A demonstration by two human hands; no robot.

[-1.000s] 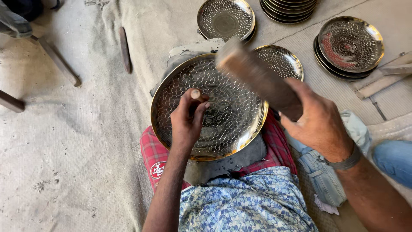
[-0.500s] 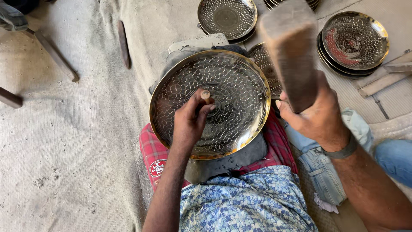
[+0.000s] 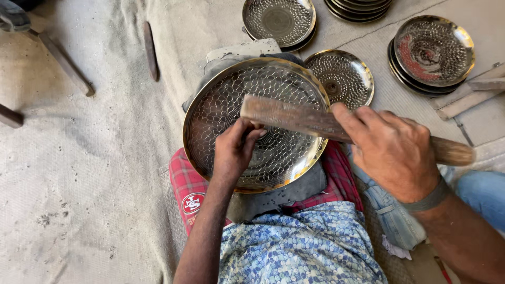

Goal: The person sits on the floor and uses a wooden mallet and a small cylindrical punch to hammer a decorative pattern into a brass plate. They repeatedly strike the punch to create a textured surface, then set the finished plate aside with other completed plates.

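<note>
The big round shiny metal plate [image 3: 221, 105] with the scale pattern sits on a dark pad over my lap, in the middle. It could slide or tip off if I hit too hard near its edge, because nothing clamps it down. A wrong hit could also leave a dent where I do not want one.

The long brown wooden mallet [image 3: 294, 118] lies across the plate, its head right by my left fingers. If it lands a bit to the side, I think it hits my fingers and not the little tool.

My right hand [image 3: 397, 152] is closed tight around the mallet handle, on the right side. My left hand [image 3: 234, 150] is pinched shut on a small punch; I can hardly see it, only its tip pressed on the plate's middle.

More patterned metal plates [image 3: 434, 50] sit in stacks on the far side.
</note>
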